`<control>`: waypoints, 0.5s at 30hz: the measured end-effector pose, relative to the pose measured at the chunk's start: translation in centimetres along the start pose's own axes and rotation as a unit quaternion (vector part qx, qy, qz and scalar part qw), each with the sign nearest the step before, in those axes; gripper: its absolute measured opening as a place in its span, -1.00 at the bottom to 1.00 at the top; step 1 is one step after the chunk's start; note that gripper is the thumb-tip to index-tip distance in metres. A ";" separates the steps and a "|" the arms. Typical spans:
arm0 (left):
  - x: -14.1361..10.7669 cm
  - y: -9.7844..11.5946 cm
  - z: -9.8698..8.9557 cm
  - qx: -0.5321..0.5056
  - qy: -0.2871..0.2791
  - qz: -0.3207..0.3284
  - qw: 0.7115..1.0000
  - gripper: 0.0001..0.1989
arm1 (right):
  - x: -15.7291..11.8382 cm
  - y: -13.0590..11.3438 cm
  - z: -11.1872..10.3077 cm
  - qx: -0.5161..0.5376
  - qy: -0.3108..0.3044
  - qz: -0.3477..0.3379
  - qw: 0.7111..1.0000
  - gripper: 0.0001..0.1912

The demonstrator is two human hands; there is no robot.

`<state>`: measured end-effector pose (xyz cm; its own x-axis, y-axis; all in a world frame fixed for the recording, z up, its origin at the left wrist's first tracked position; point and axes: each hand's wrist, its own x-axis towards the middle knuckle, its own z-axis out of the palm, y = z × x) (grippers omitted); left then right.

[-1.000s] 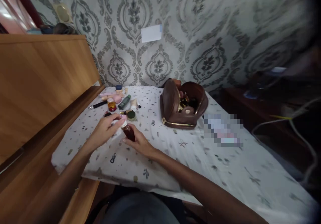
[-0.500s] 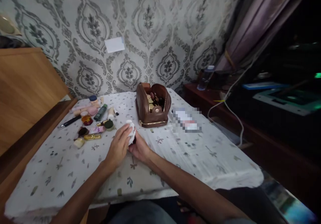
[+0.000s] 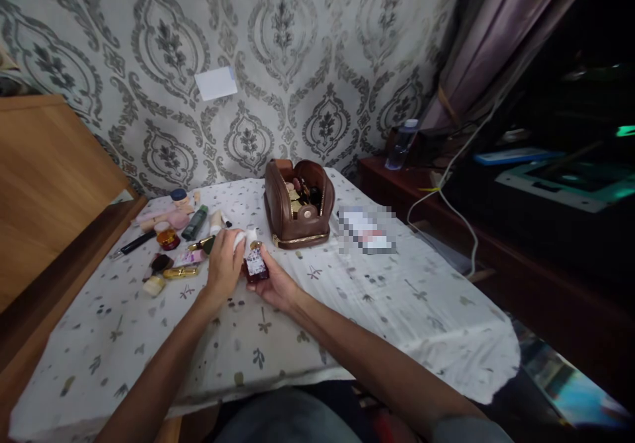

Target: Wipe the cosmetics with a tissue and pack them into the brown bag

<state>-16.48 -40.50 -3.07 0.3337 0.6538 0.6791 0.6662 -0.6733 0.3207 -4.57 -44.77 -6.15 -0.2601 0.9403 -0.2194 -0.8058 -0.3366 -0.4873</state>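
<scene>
My right hand (image 3: pixel 278 287) grips a small dark-red bottle (image 3: pixel 256 268) with a pale printed label and a gold-coloured neck, held tilted above the cloth. Close beside it, my left hand (image 3: pixel 223 266) is closed on a crumpled white tissue or cloth (image 3: pixel 240 238), mostly hidden by the fingers. Beyond the hands stands a brown toiletry bag (image 3: pixel 300 233), unzipped, with cosmetics visible inside. To the left lie a gold tube (image 3: pixel 180 272), an amber jar (image 3: pixel 168 239), a green tube (image 3: pixel 195 223) and several other cosmetics.
A patterned white tablecloth (image 3: pixel 347 324) covers the table. Right of the bag lies a pixelated flat object (image 3: pixel 368 230). A plastic bottle (image 3: pixel 401 145) stands on the dark red side furniture, where a white cable (image 3: pixel 461 237) hangs. A wooden panel (image 3: pixel 54 192) borders the left side.
My hands have parted slightly, the left shifting left with the white tissue or cloth. The bottle in my right hand, mostly covered before, now shows its label. The view has shifted slightly.
</scene>
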 end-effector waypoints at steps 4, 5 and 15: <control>-1.0 0.1 0.2 -0.020 -0.015 -0.006 1.000 -0.77 | 0.2 -0.4 -0.2 0.016 0.017 -0.004 1.000 -0.63; -1.6 0.2 0.1 -0.014 -0.023 0.011 1.000 -0.76 | 0.2 -0.6 -0.3 0.021 0.025 -0.003 0.999 -0.64; -3.9 0.3 -0.7 0.053 -0.048 0.151 0.986 -0.77 | 1.3 -0.7 -1.2 0.087 0.067 0.008 0.994 -0.74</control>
<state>-18.06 -43.44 -5.14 0.5855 0.4613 0.6666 0.5906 -0.8060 0.0391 -3.69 -43.37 -7.13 -0.2109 0.9157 -0.3420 -0.8848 -0.3275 -0.3313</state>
